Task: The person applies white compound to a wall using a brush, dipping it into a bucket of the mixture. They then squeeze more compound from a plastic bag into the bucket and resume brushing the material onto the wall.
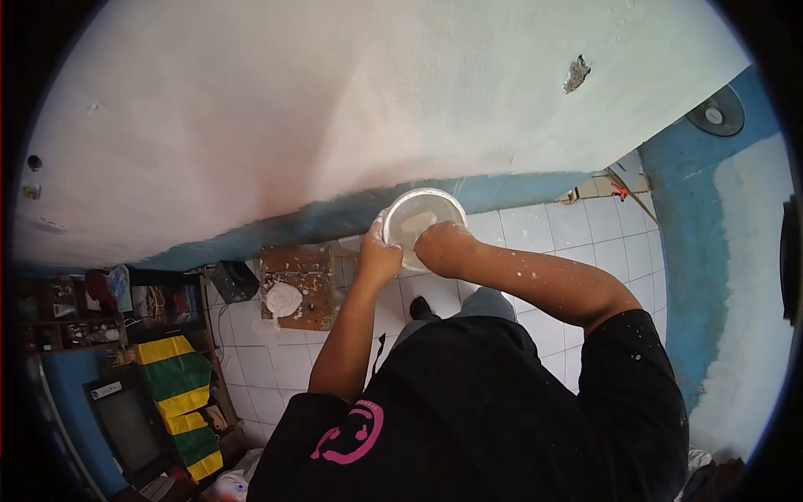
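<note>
A round whitish plastic bucket (pixel 425 194) is held up in front of my body, its open top facing me. My left hand (pixel 381 253) grips the bucket's left rim, with white smears on the thumb and fingers. My right hand (pixel 448 249) reaches over the near right rim into the bucket, its fingers closed. Just beyond these fingers is a pale, block-like shape (pixel 418 222) inside the bucket. Whether my right hand grips it, and what it is, I cannot make out. White specks dot my right forearm.
A partly painted wall (pixel 276 109) with a chipped patch (pixel 577 74) rises ahead. A stained wooden stool (pixel 311 289) with a white plastic bag (pixel 283 299) stands at left on white floor tiles (pixel 535 289). A cluttered shelf (pixel 159 314) and a fan (pixel 718 112) are at the sides.
</note>
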Available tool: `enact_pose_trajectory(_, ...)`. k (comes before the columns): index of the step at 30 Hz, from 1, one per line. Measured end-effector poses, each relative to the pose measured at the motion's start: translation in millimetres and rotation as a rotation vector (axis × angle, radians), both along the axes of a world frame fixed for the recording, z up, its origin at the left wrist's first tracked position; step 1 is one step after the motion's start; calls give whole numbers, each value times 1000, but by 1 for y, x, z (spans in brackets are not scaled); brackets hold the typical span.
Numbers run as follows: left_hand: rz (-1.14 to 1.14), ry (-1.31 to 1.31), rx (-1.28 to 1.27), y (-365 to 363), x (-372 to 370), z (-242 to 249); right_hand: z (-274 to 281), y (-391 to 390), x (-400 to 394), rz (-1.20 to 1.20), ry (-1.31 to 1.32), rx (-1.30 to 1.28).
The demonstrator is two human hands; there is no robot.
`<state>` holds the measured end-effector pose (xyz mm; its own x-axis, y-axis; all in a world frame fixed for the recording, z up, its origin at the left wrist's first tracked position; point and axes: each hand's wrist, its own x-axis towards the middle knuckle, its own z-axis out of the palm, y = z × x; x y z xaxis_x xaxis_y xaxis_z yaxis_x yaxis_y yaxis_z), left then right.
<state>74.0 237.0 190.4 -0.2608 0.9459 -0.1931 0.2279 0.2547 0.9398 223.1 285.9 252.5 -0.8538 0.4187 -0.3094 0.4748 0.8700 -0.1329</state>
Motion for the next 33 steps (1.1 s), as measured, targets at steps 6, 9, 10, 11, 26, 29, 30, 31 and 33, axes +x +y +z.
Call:
enact_pose_trajectory(6,-73,-73,-13,-2,6,34,6,3,-11,69,-57,72)
enact_pose_trajectory(9,-40,-59,-142,-6,8,46,-2,7,-8,136,-117,39)
enact_pose_trajectory(10,-77,74,-62,-7,5,39,-3,6,-8,159,-135,38)
enact_pose_trajectory(11,-117,207,17,-8,0,23,-3,3,-7,183,-153,34)
enact_pose_trajectory(26,-88,-829,-556,-17,12,-41,-37,-2,26,-113,-108,140)
enact_pose_trajectory(29,-49,-1053,-674,-25,16,-61,-61,-7,26,-75,-139,129)
enact_pose_trajectory(30,-28,-1089,-699,-27,19,-65,-65,-8,25,-89,-162,124)
enact_pose_trajectory(31,-16,-1043,-643,-31,22,-70,-69,-10,24,-102,-186,118)
enact_pose_trajectory(33,12,-951,-528,-35,28,-76,-85,-12,18,-133,-224,118)
